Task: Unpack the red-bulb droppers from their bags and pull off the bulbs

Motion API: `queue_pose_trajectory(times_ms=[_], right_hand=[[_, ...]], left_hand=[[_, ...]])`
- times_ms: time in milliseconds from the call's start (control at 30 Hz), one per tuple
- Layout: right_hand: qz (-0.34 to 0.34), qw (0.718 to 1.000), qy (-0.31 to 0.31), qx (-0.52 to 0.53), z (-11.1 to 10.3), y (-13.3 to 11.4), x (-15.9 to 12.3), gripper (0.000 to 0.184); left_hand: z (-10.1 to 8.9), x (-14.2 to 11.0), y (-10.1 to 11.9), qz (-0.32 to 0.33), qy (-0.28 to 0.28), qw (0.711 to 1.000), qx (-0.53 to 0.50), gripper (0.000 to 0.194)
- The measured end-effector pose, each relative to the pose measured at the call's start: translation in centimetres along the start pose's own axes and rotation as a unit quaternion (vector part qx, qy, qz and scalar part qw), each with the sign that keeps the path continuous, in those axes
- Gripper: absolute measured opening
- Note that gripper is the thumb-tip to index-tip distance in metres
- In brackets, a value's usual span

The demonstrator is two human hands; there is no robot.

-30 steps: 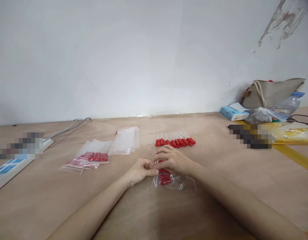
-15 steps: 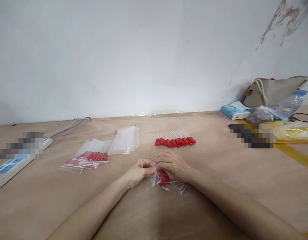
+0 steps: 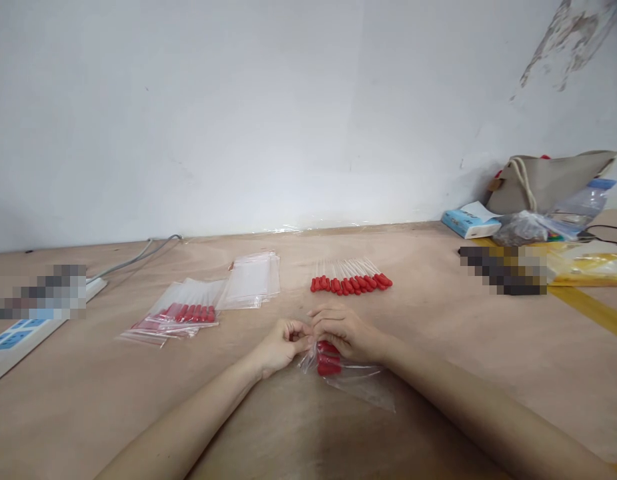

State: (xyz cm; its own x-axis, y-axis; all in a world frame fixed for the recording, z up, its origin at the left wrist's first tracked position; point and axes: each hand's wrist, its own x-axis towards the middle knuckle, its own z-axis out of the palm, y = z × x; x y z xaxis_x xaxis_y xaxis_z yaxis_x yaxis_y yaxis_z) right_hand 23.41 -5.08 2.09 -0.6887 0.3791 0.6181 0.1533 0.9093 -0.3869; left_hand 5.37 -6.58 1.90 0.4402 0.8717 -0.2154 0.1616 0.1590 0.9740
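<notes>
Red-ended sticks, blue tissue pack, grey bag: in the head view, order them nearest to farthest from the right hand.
1. Red-ended sticks, just beyond the right hand.
2. Blue tissue pack, to the right.
3. Grey bag, right, behind the pack.

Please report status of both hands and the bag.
Both hands pinching bag. Red-ended pieces inside. Loose red row beyond hands; nothing visibly blocking.
</notes>
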Motion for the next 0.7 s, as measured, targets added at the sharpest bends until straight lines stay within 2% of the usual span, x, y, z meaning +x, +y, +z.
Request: queue_pose_trajectory(times_ms=[167,267,333,400,467,600,700], right_hand=[[0.028,0.998,-0.015,0.060,-2.1,-0.6,0.4,0.012],[0.071,0.995,-0.048,0.052,-2.7,-1.1,-0.5,0.014],[0.109,0.994,-0.017,0.017,-2.6,-1.4,-1.5,0.017],[0.161,0.986,0.040,-0.036,-2.2,-1.7,-2.7,0.020],[0.203,0.974,0.055,-0.079,-1.9,-2.2,-3.6,0.017],[0.244,0.964,-0.014,-0.107,-1.5,-2.7,-4.6,0.017],[0.281,0.954,0.008,-0.101,-1.3,-2.4,-4.9,0.011]], left_hand=[[0.1,0.3,-0.4,0.052,0.091,0.993,0.045,0.021],[0.0,0.3,-1.1,0.064,0.108,0.988,0.089,0.014],[-0.1,0.3,-1.4,0.075,0.130,0.983,0.105,0.012],[0.0,0.4,-1.7,0.086,0.153,0.978,0.109,0.009],[-0.1,0.3,-1.7,0.106,0.164,0.971,0.138,0.005],[-0.4,0.0,-1.3,0.149,0.150,0.943,0.256,0.017],[-0.7,-0.5,-0.8,0.186,0.163,0.910,0.333,0.018]])
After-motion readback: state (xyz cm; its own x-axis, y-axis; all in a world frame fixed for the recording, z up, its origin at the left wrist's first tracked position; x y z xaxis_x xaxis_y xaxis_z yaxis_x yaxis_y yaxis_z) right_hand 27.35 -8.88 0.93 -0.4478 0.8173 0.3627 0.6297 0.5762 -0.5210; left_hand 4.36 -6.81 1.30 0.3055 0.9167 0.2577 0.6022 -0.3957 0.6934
